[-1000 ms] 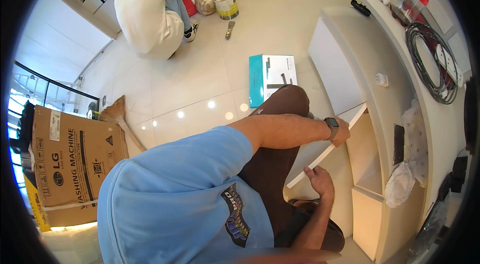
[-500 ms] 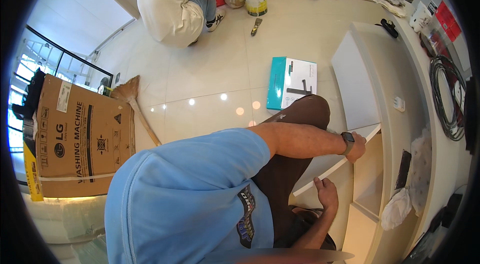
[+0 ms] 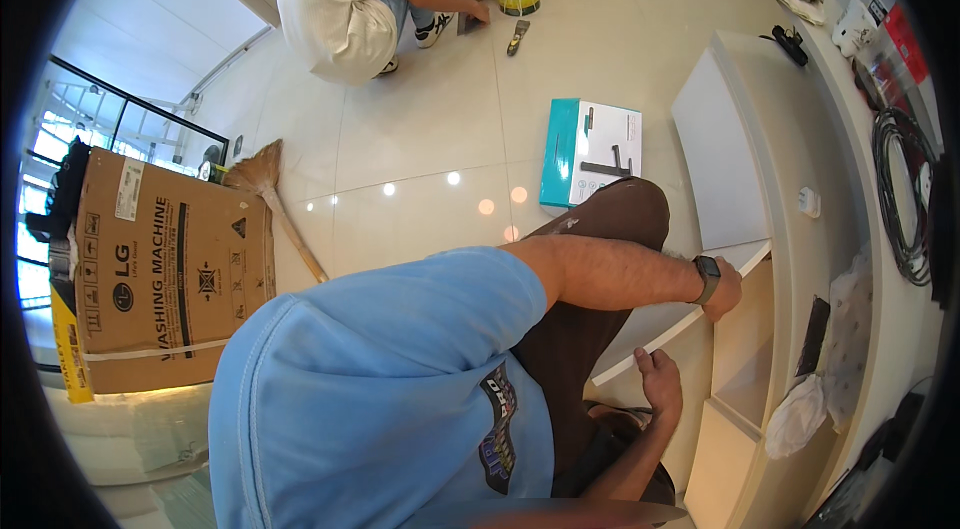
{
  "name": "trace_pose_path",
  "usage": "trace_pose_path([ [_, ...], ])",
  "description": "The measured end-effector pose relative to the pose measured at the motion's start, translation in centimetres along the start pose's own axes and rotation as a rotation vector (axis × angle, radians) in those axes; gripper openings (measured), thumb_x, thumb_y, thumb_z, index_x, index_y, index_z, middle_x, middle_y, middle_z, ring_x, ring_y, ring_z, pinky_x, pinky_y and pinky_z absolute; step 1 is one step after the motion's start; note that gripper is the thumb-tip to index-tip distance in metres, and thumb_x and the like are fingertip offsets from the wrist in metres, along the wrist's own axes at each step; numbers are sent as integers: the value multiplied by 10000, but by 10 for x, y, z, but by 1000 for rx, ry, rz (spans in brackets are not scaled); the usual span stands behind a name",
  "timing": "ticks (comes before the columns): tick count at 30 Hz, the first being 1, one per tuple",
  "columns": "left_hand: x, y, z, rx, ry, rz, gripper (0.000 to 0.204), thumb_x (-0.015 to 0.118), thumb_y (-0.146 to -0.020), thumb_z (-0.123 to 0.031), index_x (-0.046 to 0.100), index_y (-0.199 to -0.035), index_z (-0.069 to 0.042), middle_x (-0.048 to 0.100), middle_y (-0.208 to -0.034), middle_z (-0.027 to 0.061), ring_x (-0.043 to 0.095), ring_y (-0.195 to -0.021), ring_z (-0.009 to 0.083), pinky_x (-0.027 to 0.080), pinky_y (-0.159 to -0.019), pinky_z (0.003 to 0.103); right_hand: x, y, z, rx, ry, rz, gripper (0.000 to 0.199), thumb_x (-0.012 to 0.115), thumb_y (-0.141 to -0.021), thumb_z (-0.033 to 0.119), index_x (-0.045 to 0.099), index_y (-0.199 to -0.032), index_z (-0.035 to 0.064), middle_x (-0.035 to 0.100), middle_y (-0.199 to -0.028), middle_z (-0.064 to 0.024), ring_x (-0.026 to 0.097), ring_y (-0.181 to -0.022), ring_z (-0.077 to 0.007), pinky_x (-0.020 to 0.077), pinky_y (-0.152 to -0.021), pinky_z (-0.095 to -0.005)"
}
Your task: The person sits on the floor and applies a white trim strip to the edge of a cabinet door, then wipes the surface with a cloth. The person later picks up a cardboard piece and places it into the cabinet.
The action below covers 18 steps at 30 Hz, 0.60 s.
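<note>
— Why both hands on that white panel (image 3: pixel 668 321)?

— Steadying it: left hand (image 3: pixel 724 289) fingers clamped over its upper edge by the cabinet (image 3: pixel 790 259), right hand (image 3: pixel 660 381) apparently gripping underneath, though partly hidden.

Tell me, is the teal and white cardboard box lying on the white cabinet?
No, the teal and white cardboard box lies on the tiled floor beside the white cabinet.
</note>
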<state>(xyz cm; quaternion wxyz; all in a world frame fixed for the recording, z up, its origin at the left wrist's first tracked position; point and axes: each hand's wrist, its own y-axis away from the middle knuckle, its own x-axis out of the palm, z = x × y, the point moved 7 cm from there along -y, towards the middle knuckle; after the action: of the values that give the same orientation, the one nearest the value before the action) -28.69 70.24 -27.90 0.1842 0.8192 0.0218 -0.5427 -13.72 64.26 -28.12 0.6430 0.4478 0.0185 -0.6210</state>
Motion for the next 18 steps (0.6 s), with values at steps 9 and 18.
trace_pose_path([
  [9, 0, 0, -1, 10, 5, -9, 366, 649, -727, -351, 724, -978, -96, 646, -1028, 143, 623, -922, 317, 460, -738, 476, -2, 4, 0, 4, -26, -12, 432, 590, -879, 361, 582, -803, -65, 561, -671, -179, 505, -636, -238, 424, -637, -379],
  [18, 4, -5, 0, 14, -15, -21, 351, 633, -730, -328, 722, -964, -82, 664, -970, 145, 631, -885, 331, 459, -703, 489, 0, 2, -6, 20, -27, -8, 431, 590, -879, 359, 575, -775, -60, 545, -652, -157, 482, -628, -214, 417, -622, -369],
])
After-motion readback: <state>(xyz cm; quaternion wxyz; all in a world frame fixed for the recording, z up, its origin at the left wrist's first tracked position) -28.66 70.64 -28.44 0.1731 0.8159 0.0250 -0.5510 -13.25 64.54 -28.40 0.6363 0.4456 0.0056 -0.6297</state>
